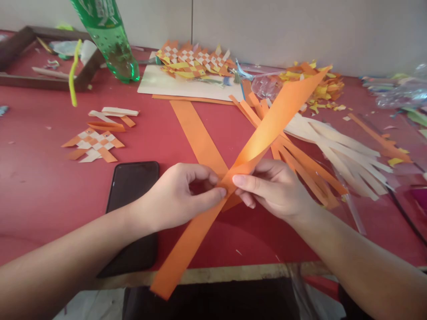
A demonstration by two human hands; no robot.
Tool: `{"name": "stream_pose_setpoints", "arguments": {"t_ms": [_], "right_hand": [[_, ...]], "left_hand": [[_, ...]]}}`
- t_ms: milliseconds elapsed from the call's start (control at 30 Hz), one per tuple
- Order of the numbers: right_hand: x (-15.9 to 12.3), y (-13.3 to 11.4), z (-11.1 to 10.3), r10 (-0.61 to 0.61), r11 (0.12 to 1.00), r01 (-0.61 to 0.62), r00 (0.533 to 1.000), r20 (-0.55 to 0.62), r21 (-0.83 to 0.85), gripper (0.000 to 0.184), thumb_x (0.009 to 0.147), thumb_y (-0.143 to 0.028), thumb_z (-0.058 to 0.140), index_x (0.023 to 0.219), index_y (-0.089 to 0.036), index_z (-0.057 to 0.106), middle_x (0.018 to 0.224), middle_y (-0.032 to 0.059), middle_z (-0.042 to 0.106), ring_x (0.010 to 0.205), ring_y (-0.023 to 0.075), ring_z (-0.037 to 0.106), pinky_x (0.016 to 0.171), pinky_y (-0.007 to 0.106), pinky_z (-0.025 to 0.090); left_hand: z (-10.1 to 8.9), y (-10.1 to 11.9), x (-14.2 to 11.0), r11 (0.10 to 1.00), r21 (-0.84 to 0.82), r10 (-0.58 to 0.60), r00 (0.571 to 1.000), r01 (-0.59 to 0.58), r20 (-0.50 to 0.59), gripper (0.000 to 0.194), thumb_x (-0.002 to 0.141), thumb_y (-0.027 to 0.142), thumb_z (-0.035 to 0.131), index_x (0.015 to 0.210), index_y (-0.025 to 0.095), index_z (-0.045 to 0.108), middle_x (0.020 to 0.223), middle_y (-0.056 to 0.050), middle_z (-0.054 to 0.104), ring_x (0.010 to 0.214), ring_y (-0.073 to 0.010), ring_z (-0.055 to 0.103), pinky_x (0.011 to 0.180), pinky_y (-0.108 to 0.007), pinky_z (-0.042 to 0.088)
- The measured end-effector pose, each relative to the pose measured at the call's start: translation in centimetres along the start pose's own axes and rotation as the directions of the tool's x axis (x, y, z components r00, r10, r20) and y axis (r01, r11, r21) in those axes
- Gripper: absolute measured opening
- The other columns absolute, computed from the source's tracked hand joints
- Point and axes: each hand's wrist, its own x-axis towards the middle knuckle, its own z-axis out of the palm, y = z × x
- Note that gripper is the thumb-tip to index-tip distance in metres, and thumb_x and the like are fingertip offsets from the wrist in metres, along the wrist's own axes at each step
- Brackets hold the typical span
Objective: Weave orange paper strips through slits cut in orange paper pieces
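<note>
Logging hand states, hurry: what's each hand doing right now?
Left hand: closed, pinching a long orange paper strip.
Right hand: closed, pinching the same strip.

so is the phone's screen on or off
Looks off: the phone shows only plain black, nothing lit, though the left forearm covers part.

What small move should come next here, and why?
Probably the right hand should smooth the bend in the orange strip while the left hand steadies it: both hands pinch the strip close to that bend, and its far part looks curved rather than pressed flat.
</note>
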Motion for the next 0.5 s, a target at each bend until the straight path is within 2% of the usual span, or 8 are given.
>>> {"name": "stream_pose_setpoints", "arguments": {"t_ms": [200, 367, 500], "right_hand": [[-0.14, 0.34, -0.2, -0.006, 1.0, 0.006, 0.997, 0.075, 0.007, 0.015, 0.081, -0.027, 0.076, 0.072, -0.017, 0.071, 0.057, -0.0021, 0.063, 0.044, 0.0074, 0.057, 0.041, 0.019, 0.048], [-0.05, -0.06, -0.28, -0.025, 0.998, 0.026, 1.0, -0.005, 0.055, 0.012, 0.08, -0.029, 0.077, 0.075, -0.019, 0.072, 0.06, -0.0027, 0.063, 0.043, 0.0073, 0.055, 0.039, 0.019, 0.046], [0.0, -0.36, -0.22, 0.0, 0.999, 0.002, 0.999, -0.039, 0.054, 0.013, 0.079, -0.028, 0.077, 0.072, -0.019, 0.071, 0.06, -0.0029, 0.061, 0.041, 0.007, 0.053, 0.037, 0.02, 0.043]], "left_hand": [[0.09, -0.02, -0.16, 0.999, 0.029, 0.047, 0.998, -0.046, -0.041, 0.023, 0.087, 0.034, 0.064, 0.075, 0.016, 0.071, 0.067, 0.002, 0.067, 0.059, -0.0075, 0.052, 0.053, -0.016, 0.041], [0.05, 0.12, -0.18, 0.996, 0.074, 0.056, 0.998, -0.053, -0.038, 0.027, 0.087, 0.03, 0.063, 0.065, 0.015, 0.063, 0.056, 0.006, 0.051, 0.052, -0.0048, 0.04, 0.046, -0.015, 0.032], [0.07, 0.21, -0.18, 0.996, 0.07, 0.062, 0.997, -0.059, -0.035, 0.029, 0.087, 0.03, 0.063, 0.062, 0.015, 0.059, 0.056, 0.006, 0.049, 0.052, -0.0044, 0.039, 0.046, -0.014, 0.032]]}}
